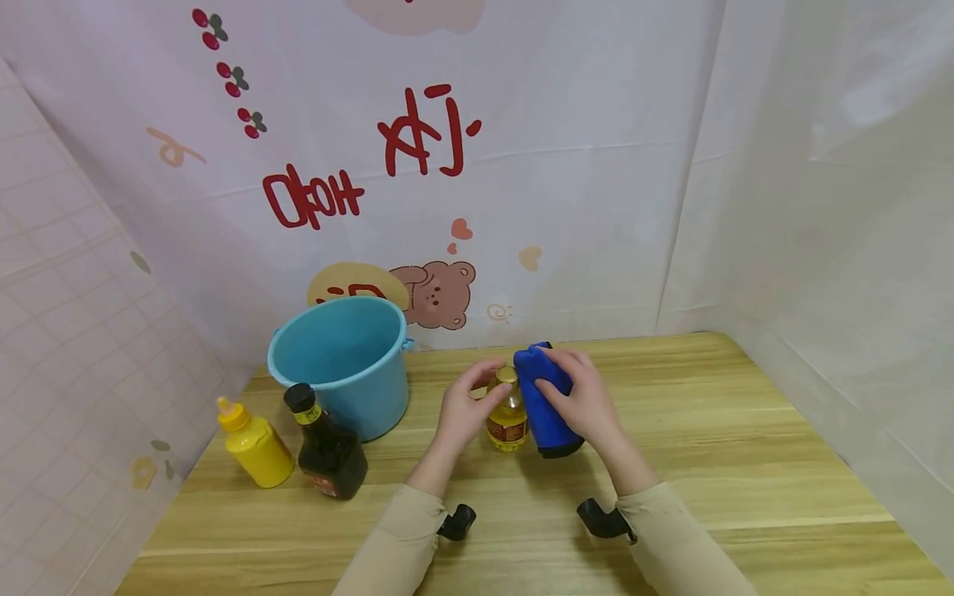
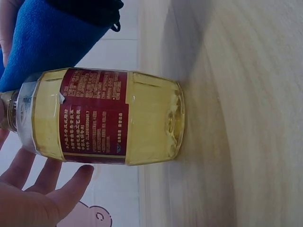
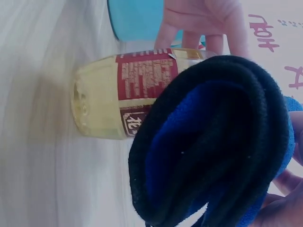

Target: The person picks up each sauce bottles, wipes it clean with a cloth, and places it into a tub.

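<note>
A bottle of yellow cooking oil [image 1: 508, 426] with a dark red label stands upright at the middle of the table. My left hand [image 1: 464, 410] has its thumb and fingers curled round the neck, close under the gold cap [image 1: 507, 375]. In the left wrist view, the label [image 2: 94, 116] faces the camera and several fingers [image 2: 71, 189] reach behind the shoulder. Rolled lengthwise, a blue towel [image 1: 544, 406] with black edging is gripped by my right hand [image 1: 585, 397], right beside the bottle. The towel's looped end [image 3: 208, 142] covers part of the bottle in the right wrist view.
At the left stand a light blue bucket [image 1: 380, 397], a dark sauce bottle [image 1: 335, 459] with a black cap, and a yellow squeeze bottle [image 1: 261, 451]. A printed cloth wall [image 1: 581, 207] hangs behind the wooden table [image 1: 745, 463].
</note>
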`<action>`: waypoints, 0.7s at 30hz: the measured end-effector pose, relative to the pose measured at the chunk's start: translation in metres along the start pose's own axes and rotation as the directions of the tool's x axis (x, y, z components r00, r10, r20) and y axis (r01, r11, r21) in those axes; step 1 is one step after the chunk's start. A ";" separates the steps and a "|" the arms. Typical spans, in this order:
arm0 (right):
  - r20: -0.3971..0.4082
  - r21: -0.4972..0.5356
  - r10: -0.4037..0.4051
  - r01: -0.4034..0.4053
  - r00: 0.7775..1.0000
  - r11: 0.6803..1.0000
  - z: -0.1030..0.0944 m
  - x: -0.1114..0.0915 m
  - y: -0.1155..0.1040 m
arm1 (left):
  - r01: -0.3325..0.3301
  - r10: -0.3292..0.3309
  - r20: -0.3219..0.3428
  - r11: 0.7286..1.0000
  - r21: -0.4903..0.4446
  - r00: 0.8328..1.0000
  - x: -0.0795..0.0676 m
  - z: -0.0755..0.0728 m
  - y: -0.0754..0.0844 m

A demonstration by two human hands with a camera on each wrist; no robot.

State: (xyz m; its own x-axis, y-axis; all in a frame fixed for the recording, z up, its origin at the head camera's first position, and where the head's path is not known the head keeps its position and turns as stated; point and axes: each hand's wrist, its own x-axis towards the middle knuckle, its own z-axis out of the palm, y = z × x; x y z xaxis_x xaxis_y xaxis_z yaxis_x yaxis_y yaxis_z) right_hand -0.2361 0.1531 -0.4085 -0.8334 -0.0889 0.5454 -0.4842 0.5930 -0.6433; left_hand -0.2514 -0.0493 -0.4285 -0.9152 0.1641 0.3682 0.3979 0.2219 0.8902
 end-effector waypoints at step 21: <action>0.028 -0.075 0.053 -0.051 0.998 0.996 0.015 -0.010 0.016 | -0.016 0.017 -0.014 0.999 0.037 1.000 -0.001 0.001 -0.002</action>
State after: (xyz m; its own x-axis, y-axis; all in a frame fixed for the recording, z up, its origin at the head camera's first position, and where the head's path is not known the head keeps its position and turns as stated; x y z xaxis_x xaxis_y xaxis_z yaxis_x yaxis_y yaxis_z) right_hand -0.2397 0.1513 -0.4322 -0.8652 -0.0799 0.4951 -0.4199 0.6552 -0.6280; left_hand -0.2516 -0.0487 -0.4312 -0.9091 0.1540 0.3871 0.4151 0.2548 0.8734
